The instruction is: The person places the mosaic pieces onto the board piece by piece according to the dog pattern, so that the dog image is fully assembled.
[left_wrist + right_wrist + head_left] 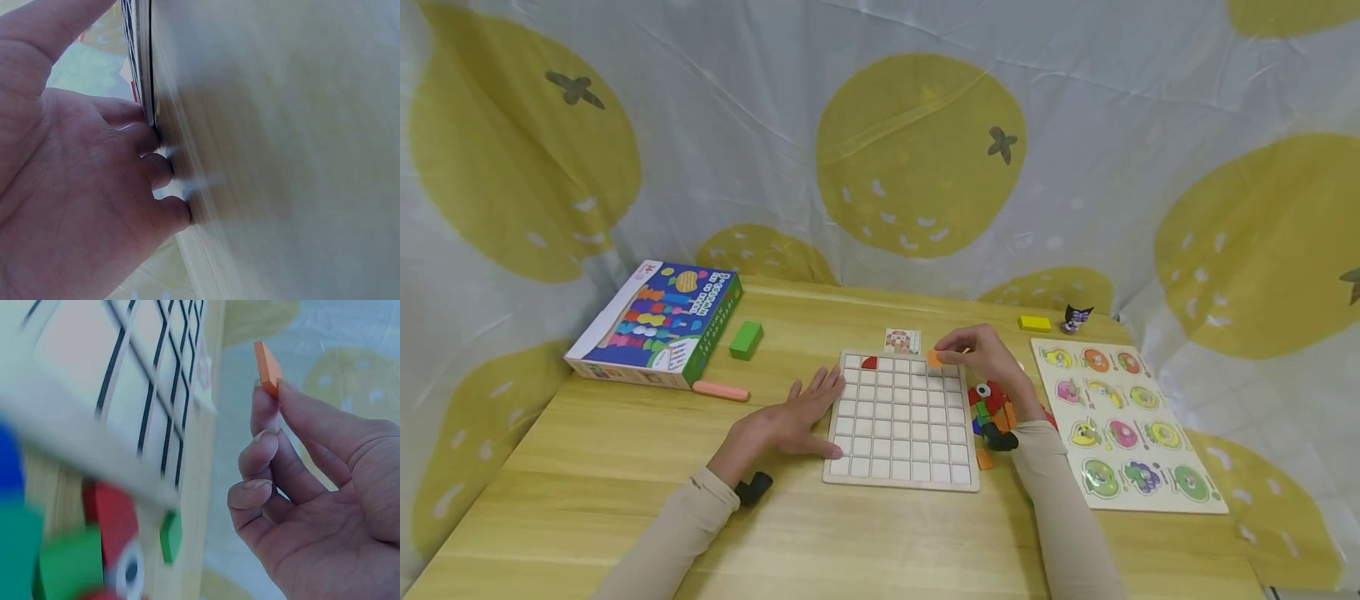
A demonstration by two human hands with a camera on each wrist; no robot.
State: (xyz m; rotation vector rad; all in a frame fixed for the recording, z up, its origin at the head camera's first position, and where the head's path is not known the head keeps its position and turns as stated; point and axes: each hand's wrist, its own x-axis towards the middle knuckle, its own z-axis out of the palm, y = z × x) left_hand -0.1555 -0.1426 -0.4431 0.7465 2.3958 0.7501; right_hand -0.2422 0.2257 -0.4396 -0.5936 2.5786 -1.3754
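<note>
My right hand (pixel 981 354) pinches an orange square tile (pixel 269 370) between thumb and index finger, over the far right part of a white grid board (pixel 901 431). In the right wrist view the other fingers of the right hand (pixel 325 469) curl toward the palm. A red quarter-round tile (pixel 868 362) sits in a cell of the board's far row. Spread fingers of my left hand (pixel 790 421) rest at the board's left edge, thumb on its near left corner. Just behind the board lies a small picture card (pixel 902 341).
Several coloured pieces (pixel 992 404) are heaped right of the board, partly under my right wrist. Farther right lies a fruit puzzle board (pixel 1123 429). A game box (pixel 655 325), green block (pixel 747 341) and pink stick (pixel 721 391) are at left; a yellow block (pixel 1034 323) and figurine (pixel 1076 319) stand behind.
</note>
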